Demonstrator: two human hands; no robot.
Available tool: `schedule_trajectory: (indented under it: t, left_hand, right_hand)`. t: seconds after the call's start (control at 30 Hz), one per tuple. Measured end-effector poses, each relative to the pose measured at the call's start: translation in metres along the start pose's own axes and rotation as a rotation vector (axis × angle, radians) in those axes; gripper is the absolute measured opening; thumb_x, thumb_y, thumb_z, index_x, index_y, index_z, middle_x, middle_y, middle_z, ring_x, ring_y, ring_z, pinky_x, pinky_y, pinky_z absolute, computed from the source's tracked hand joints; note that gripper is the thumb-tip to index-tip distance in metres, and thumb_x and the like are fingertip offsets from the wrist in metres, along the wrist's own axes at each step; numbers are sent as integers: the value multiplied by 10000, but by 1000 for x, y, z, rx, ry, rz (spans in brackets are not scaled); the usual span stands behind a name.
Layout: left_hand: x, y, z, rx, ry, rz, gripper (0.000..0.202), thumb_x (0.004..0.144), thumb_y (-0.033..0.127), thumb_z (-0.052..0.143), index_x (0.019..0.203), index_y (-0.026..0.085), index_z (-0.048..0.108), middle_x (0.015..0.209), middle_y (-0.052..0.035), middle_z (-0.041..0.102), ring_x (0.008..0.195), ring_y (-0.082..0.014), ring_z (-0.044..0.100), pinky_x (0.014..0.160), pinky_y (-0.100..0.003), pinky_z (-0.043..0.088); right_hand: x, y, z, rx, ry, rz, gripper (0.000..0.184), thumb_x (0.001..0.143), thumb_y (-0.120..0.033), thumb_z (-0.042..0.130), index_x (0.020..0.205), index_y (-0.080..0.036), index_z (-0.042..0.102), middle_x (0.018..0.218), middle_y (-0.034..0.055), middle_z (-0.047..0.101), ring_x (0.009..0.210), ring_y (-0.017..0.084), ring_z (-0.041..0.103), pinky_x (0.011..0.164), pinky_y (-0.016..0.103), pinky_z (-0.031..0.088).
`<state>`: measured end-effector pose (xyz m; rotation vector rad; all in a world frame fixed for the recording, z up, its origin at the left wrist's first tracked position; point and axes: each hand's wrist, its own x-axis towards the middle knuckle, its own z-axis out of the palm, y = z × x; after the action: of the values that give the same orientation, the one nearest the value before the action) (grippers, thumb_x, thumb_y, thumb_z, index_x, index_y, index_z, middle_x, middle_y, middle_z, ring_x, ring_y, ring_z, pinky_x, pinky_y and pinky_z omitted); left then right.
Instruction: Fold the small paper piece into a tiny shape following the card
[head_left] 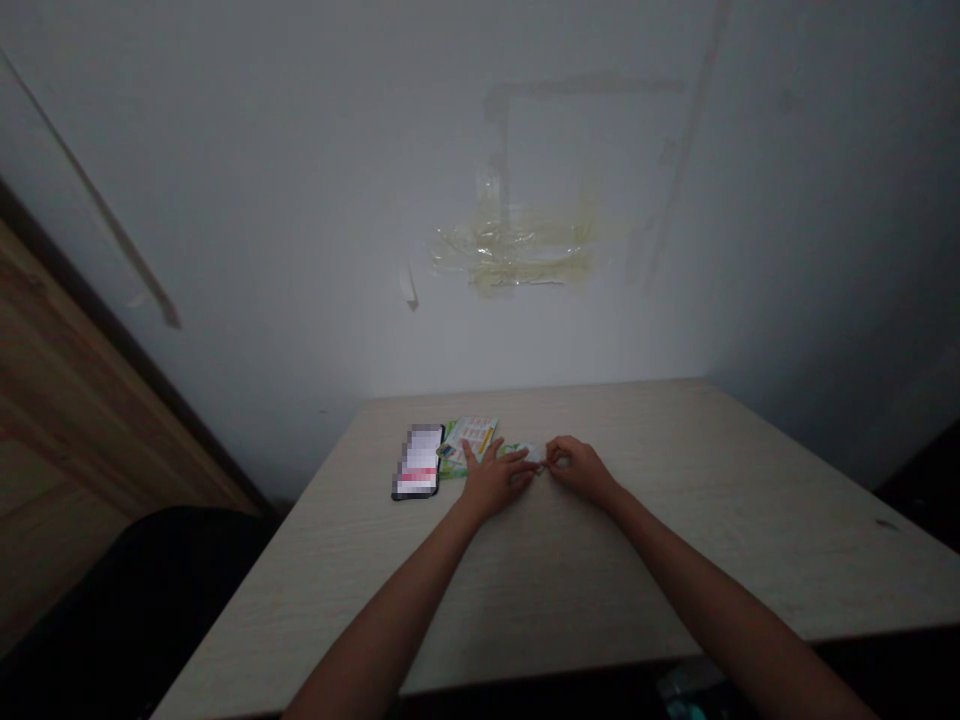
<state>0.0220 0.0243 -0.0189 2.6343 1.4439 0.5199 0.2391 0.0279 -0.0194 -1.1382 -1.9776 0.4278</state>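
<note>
My left hand (pixel 493 482) lies flat with its fingers spread, over the right part of some printed paper pieces. One is a white printed sheet or card (pixel 474 432) with green edges and a yellow strip, partly under the fingers. Beside it, a smaller green-and-white printed piece (pixel 525 448) reaches across toward my right hand (pixel 581 468). The right thumb and index finger are pinched together at that piece's right end. Whether it is a packet or folded paper I cannot make out.
A phone (pixel 418 462) with a lit, blurred screen lies left of the papers on the pale wooden table (pixel 712 480). Behind the table rises a grey wall (pixel 300 200) with yellowed tape. A dark object (pixel 150 590) stands at the left, beside wooden boards (pixel 97 400).
</note>
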Motion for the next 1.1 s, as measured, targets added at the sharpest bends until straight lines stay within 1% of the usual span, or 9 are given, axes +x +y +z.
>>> schedule_trajectory:
  t: [0.17,0.4,0.57,0.67,0.77,0.9,1.1]
  left_hand:
    - [1,0,0,0,0,-9,285,940,517,433,1186,578,564,1385,133,541,1404,-355,277,939,-798,-218]
    - [0,2,-2,6,11,-3,283,945,501,435,1178,548,588,1389,114,542,1395,-349,290,954,-790,-211]
    - [-1,0,-1,-3,13,13,284,946,497,441,1190,546,577,1392,112,540,1391,-347,297,942,-796,-218]
    - [-1,-1,1,-7,32,44,281,943,494,453,1193,544,571,1387,108,546,1387,-341,306,926,-799,-231]
    - [-2,-2,3,-4,48,60,288,943,487,458,1204,530,572,1380,90,555,1387,-334,306,939,-789,-231]
    - [-2,-1,4,-1,55,61,288,946,465,463,1203,506,587,1379,61,557,1370,-316,333,981,-772,-198]
    - [-3,1,2,-8,81,89,284,958,445,452,1205,483,586,1363,45,571,1290,-272,436,985,-767,-195]
  right_hand:
    - [-1,-1,-2,-39,-18,-48,194,648,-54,547,757,-201,610,797,14,642,783,162,594,742,267,451]
    - [-3,-5,-4,-31,-61,-103,227,635,-10,536,763,-186,601,780,13,625,756,150,580,730,260,450]
    - [-4,-6,-4,-24,-65,-91,212,654,-23,547,770,-187,615,795,18,643,753,151,595,725,263,457]
    - [-4,-2,-4,22,-48,-52,171,695,-65,568,796,-188,631,810,20,668,766,154,621,750,274,469]
    - [-3,3,-3,59,-4,-8,157,724,-88,563,817,-189,638,803,19,678,763,156,632,756,283,480]
    - [-1,8,-2,18,40,-41,213,724,-54,518,819,-191,651,837,38,677,844,175,619,819,313,478]
    - [0,10,0,-47,23,-100,216,742,-52,539,835,-190,677,871,59,675,892,193,599,850,343,477]
